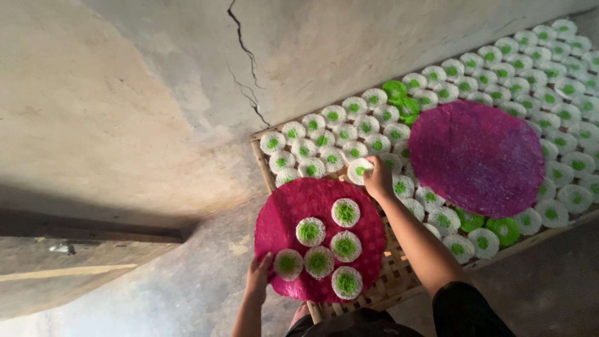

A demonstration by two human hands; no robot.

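My left hand (258,276) grips the near left edge of a round magenta woven tray (279,215) that carries several white discs with green centres (345,212). My right hand (378,176) reaches over the tray and pinches one white-and-green disc (359,171) lying on the long bamboo rack (263,161). Rows of the same discs (486,68) cover the rack toward the far right.
A second magenta round tray (477,156) lies on top of the discs in the rack's middle. Some all-green discs (399,97) sit at the back and at the near edge (502,229). A cracked concrete wall (187,93) runs along the rack's far side.
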